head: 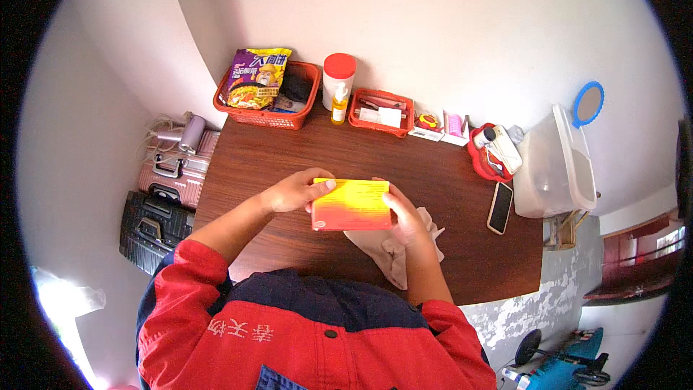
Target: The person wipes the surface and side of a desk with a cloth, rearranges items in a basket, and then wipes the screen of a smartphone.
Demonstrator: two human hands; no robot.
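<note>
Between my two hands is a flat yellow and red box (pixel 352 205) with printed text on its face, held above the table. My left hand (pixel 300 192) grips its left side, the thumb lying over the upper left corner. At the right side my right hand (pixel 403 211) clasps the edge, its thumb on the front; the other fingers are mostly hidden behind. Below my right hand and forearm a crumpled pale cloth (pixel 381 252) lies on the dark wooden table (pixel 270 157), partly covered by the arm.
Along the wall stand a red basket (pixel 265 118) with a noodle packet (pixel 259 78), a red-lidded canister (pixel 330 84), a pump bottle (pixel 339 105), and a smaller red basket (pixel 381 129). To the right are a red tray (pixel 479 160), a smartphone (pixel 499 207) and a clear plastic bin (pixel 541 173). Suitcases (pixel 157 227) stand left.
</note>
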